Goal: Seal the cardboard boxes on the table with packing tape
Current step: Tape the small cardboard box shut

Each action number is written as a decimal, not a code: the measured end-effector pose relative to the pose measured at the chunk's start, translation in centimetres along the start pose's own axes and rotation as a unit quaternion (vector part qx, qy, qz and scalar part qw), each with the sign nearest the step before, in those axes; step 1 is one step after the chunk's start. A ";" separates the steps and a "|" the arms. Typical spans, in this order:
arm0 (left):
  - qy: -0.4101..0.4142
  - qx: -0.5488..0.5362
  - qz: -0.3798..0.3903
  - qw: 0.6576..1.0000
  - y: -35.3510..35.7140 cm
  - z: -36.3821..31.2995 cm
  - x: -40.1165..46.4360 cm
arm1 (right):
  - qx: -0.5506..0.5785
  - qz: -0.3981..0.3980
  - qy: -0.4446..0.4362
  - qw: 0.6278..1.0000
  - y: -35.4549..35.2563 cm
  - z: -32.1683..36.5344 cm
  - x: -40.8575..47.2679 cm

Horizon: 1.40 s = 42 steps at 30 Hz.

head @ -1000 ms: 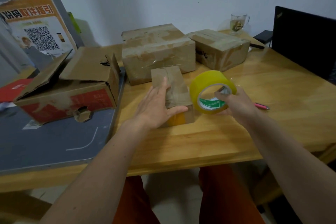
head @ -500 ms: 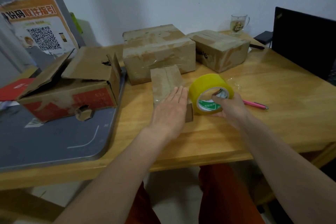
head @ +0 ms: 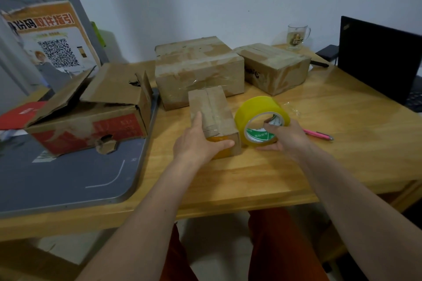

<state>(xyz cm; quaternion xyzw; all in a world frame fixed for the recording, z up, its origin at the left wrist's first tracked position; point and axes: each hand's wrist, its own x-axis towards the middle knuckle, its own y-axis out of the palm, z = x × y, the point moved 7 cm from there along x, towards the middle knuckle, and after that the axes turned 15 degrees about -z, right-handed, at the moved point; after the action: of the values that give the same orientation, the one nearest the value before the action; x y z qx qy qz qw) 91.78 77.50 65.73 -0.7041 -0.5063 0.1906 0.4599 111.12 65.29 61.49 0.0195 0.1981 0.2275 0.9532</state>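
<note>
A small cardboard box [head: 213,109] lies on the wooden table [head: 342,143], with yellow tape on its near end. My left hand [head: 198,141] grips that near end, fingers up its left side and thumb across the front. Right beside it stands a yellow roll of packing tape [head: 258,109]. My right hand [head: 285,136] holds the roll, fingers hooked into its core and thumb under it. Behind stand a large taped box [head: 198,70] and a medium taped box [head: 276,67]. An open box with red print [head: 91,109] sits at the left.
A grey mat [head: 57,178] covers the table's left part under the open box. A pink pen [head: 318,135] lies right of the roll. A glass mug [head: 296,35] stands at the back, a black laptop [head: 379,61] at the right edge. A poster with a QR code [head: 54,39] leans at the back left.
My left hand slid from flat on the small box's top to gripping its near end, uncovering yellow tape there. The right hand and roll barely shifted.
</note>
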 end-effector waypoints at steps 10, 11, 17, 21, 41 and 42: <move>-0.116 -0.379 0.008 0.918 1.1 1.2 -0.9 | -0.053 0.048 -0.178 0.981 3.8 8.2 -4.5; -0.116 -0.398 0.029 0.910 1.5 0.5 -1.2 | -0.049 0.067 -0.201 0.976 4.6 9.1 -5.5; -0.043 -0.372 -0.063 0.925 -0.3 -2.2 -0.9 | -0.167 0.098 -0.311 0.931 8.4 9.1 -9.3; -0.036 -0.453 -0.043 0.890 -0.4 -0.9 -0.1 | -0.202 0.076 -0.353 0.910 9.0 8.5 -9.6; 0.060 -0.283 -0.025 0.957 -1.2 -0.4 0.7 | 0.036 0.092 -0.123 0.987 3.9 7.9 -4.9; 0.077 -0.269 -0.033 0.960 -1.8 -0.7 0.8 | 0.037 0.093 -0.127 0.987 4.0 7.8 -4.9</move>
<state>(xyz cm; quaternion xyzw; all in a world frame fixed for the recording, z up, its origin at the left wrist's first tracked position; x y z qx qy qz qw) 91.71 78.03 67.76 -0.7974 -0.5244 -0.0226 0.2977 108.42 67.12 70.99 0.1014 0.0808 0.3034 0.9440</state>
